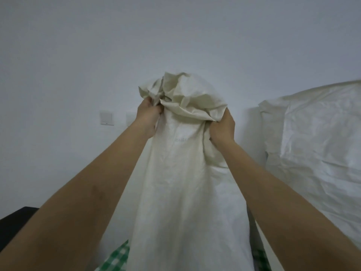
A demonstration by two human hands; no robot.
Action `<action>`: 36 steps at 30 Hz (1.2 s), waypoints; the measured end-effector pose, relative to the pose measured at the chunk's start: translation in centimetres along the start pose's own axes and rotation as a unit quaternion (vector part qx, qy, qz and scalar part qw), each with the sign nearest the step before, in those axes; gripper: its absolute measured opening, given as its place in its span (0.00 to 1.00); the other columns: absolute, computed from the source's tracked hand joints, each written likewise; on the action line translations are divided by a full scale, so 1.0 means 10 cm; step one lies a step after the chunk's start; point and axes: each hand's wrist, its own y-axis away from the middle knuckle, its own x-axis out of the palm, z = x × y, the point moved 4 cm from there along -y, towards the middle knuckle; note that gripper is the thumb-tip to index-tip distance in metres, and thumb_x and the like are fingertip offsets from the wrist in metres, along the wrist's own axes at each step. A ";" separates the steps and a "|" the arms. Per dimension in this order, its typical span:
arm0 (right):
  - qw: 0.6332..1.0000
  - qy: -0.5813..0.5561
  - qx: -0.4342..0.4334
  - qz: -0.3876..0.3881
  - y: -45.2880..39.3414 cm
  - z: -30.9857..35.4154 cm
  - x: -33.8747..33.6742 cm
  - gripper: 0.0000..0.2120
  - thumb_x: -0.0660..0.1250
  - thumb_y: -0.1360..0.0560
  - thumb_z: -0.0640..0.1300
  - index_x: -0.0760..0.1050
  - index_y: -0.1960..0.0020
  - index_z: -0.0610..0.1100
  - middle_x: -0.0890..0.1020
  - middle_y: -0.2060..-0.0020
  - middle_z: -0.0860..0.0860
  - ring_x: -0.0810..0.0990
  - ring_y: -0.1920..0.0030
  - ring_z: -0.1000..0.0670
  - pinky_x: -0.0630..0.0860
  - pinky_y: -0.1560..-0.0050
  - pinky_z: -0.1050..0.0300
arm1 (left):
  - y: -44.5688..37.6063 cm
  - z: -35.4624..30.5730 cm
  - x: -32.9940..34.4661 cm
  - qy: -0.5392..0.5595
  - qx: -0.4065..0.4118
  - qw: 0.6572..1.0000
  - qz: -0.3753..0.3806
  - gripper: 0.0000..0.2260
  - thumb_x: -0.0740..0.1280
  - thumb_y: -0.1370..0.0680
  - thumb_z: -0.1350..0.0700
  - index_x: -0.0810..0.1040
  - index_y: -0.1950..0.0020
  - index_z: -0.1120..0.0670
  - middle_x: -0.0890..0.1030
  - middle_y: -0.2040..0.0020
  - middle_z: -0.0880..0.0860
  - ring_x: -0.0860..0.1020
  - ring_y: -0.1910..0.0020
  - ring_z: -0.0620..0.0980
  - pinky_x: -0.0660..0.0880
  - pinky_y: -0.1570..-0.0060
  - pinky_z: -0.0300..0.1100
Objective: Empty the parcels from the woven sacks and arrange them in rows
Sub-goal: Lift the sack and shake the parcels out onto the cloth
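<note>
A plain white wall (175, 36) fills the far side. At the right slumps a second white woven sack (316, 141). In the middle hangs a cream woven sack (181, 182), held up high, its bunched top gripped by the left hand (147, 119) and right hand (222, 128). Green checked cloth (115, 259) shows below it; a light switch (106, 118) sits left.

Plain white wall (175, 36) across the whole back, flat dim light with a bluish cast – no window showing. Two white wall plates side by side, low on the wall: a switch (106, 118) and next to it a second plate (130, 118), half hidden. Dark furniture edge (17, 214) at bottom left – can't tell what it is. Green checked cloth (117, 257) along the bottom.
</note>
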 end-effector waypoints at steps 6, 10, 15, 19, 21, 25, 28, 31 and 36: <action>0.998 0.049 0.001 0.030 -0.03 0.04 -0.05 0.14 0.53 0.25 0.33 0.71 0.46 0.46 0.75 0.58 0.53 0.75 0.63 0.50 0.74 0.78 0.58 | 0.00 -0.03 -0.09 -0.031 0.009 0.999 -0.001 0.14 0.67 0.22 0.60 0.74 0.38 0.51 0.79 0.43 0.50 0.77 0.43 0.51 0.74 0.46 0.44; 0.994 0.088 -0.005 0.059 0.02 -0.03 0.00 0.20 0.54 0.26 0.32 0.72 0.40 0.45 0.76 0.52 0.53 0.76 0.55 0.50 0.74 0.61 0.59 | -0.01 0.03 -0.17 -0.062 0.022 0.998 -0.016 0.11 0.67 0.23 0.57 0.75 0.40 0.51 0.79 0.43 0.50 0.77 0.46 0.50 0.74 0.47 0.46; 0.997 0.052 -0.010 0.059 -0.02 0.02 -0.06 0.16 0.53 0.27 0.30 0.70 0.44 0.42 0.76 0.56 0.52 0.74 0.62 0.54 0.69 0.78 0.68 | 0.03 0.09 -0.25 -0.074 0.049 0.996 -0.024 0.08 0.67 0.22 0.55 0.75 0.44 0.48 0.80 0.48 0.46 0.78 0.47 0.47 0.76 0.48 0.44; 0.993 0.035 -0.001 0.114 0.08 -0.12 0.02 0.12 0.62 0.26 0.35 0.72 0.44 0.44 0.78 0.52 0.53 0.77 0.53 0.51 0.76 0.55 0.59 | 0.08 0.27 -0.38 -0.065 0.021 0.997 -0.040 0.13 0.65 0.21 0.50 0.71 0.38 0.48 0.78 0.50 0.43 0.77 0.45 0.48 0.75 0.44 0.48; 0.991 0.024 0.032 0.128 0.09 -0.25 0.03 0.10 0.66 0.26 0.39 0.71 0.46 0.45 0.78 0.52 0.52 0.77 0.52 0.52 0.75 0.54 0.58 | 0.13 0.39 -0.40 -0.076 -0.002 0.996 -0.045 0.21 0.65 0.22 0.46 0.66 0.32 0.50 0.75 0.48 0.44 0.75 0.44 0.49 0.74 0.42 0.49; 0.989 0.017 0.080 0.121 0.15 -0.45 0.00 0.12 0.69 0.26 0.43 0.66 0.48 0.45 0.74 0.56 0.53 0.75 0.56 0.52 0.70 0.62 0.60 | 0.20 0.60 -0.45 -0.101 -0.018 0.994 -0.038 0.30 0.65 0.23 0.42 0.59 0.26 0.51 0.74 0.38 0.49 0.74 0.39 0.51 0.73 0.38 0.53; 0.986 0.031 0.125 0.109 0.20 -0.63 -0.05 0.19 0.70 0.26 0.45 0.63 0.43 0.44 0.75 0.49 0.50 0.75 0.54 0.50 0.74 0.56 0.55 | 0.28 0.82 -0.44 -0.145 -0.044 0.988 -0.013 0.36 0.63 0.25 0.36 0.52 0.23 0.46 0.67 0.28 0.51 0.69 0.31 0.53 0.68 0.33 0.53; 0.973 0.049 0.203 0.096 0.27 -0.91 -0.13 0.38 0.72 0.27 0.49 0.53 0.26 0.43 0.70 0.34 0.44 0.75 0.41 0.42 0.74 0.40 0.46 | 0.40 1.04 -0.39 -0.180 -0.067 0.981 0.024 0.39 0.61 0.26 0.34 0.46 0.22 0.44 0.61 0.24 0.52 0.64 0.27 0.54 0.63 0.33 0.51; 0.957 -0.055 0.244 0.148 0.63 -1.32 -0.23 0.53 0.76 0.31 0.54 0.41 0.21 0.50 0.57 0.23 0.48 0.62 0.26 0.43 0.64 0.30 0.42 | 0.60 1.49 -0.39 -0.192 -0.093 0.976 0.046 0.36 0.63 0.24 0.37 0.51 0.22 0.46 0.59 0.23 0.52 0.61 0.26 0.52 0.62 0.30 0.50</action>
